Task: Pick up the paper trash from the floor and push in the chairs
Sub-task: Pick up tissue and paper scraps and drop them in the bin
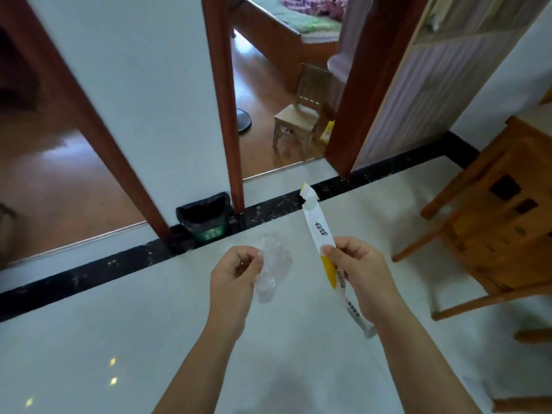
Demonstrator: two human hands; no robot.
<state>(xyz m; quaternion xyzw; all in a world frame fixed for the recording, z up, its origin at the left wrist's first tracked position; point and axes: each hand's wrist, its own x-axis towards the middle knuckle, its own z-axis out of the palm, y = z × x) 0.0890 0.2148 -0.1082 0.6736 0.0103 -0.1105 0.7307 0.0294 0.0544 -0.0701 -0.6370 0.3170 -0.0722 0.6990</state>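
Note:
My right hand [363, 279] pinches a long white-and-yellow paper wrapper [318, 228] near its middle; the torn top end points up and away, the lower end hangs below my wrist. My left hand [231, 279] grips a crumpled piece of clear plastic [274, 267] that hangs to its right. Both hands are held above the pale tiled floor, side by side. A wooden chair [490, 222] stands at the right, its legs on the tiles. A small bin with a black liner [206, 216] sits ahead against the wall, between two door frames.
A black tile strip [89, 273] runs across the floor ahead. Two doorways with red-brown frames [222, 100] open onto wooden floors; a small wooden chair [301, 112] stands in the right-hand room. A white scrap [478, 389] lies on the floor at lower right.

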